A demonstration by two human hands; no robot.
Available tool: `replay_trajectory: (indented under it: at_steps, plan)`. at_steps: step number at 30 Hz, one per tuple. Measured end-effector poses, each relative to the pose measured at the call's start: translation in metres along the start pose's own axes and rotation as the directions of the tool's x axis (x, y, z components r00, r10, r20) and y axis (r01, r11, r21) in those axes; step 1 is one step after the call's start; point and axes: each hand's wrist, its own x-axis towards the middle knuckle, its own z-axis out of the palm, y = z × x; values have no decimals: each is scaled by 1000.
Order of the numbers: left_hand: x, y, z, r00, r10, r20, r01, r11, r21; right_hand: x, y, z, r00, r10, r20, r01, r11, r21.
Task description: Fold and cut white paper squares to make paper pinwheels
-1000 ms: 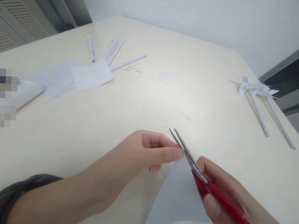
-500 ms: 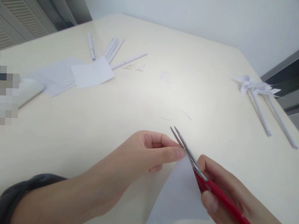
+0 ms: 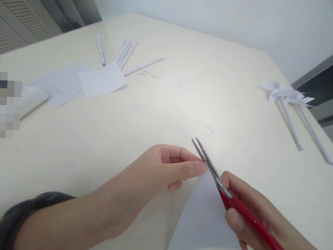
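Left hand [image 3: 165, 168] pinches the tip of the paper [image 3: 204, 217] over the bench [image 3: 156, 113]; right hand [image 3: 250, 215] grips the scissors [image 3: 221, 189], blades nearly closed at that tip. Hold the paper taut and snip short, clear of the fingertips.

Soft, diffuse light from above makes the scene bright and even. It lays a pale sheen across the middle of the cream surface [image 3: 200, 100] and leaves only faint, soft-edged shadows under the left hand [image 3: 165, 168] and the triangular paper [image 3: 204, 221]. The centre is sharp, with a slight glint on the blades of the scissors [image 3: 234, 205], while the wide lens bends the surface's far edges and stretches the paper pinwheels [image 3: 287, 94] towards the right border. A block of coarse pixelation [image 3: 5, 101] blots the left edge, and the right hand [image 3: 264, 212] at the bottom looks a little soft.
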Motion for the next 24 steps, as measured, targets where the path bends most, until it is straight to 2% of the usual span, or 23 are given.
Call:
replay_trajectory:
  at_steps: [5, 9, 12, 15, 17, 24]
  plan:
    - [-1, 2, -1, 999, -6, 45, 6, 1000, -2, 1, 5, -17, 993, 27, 117, -25, 1000, -13]
    - [2, 5, 0, 997, 73, 4, -73, 997, 6, 4, 6, -24, 990, -25, 140, 21, 999, 29]
    - [3, 6, 1, 992, 126, -4, -125, 991, 44, 7, 4, -21, 995, -41, 93, 32, 995, 99]
    - [3, 4, 2, 989, 150, -11, -149, 985, 84, 6, 2, -17, 998, 13, 64, -17, 998, 60]
    - [3, 3, 3, 989, 147, -21, -145, 985, 98, 5, 0, -14, 998, 9, 67, -11, 999, 33]
    - [1, 4, 8, 995, 94, 40, -95, 995, 24, 3, -11, -7, 997, 41, -61, -39, 999, 35]
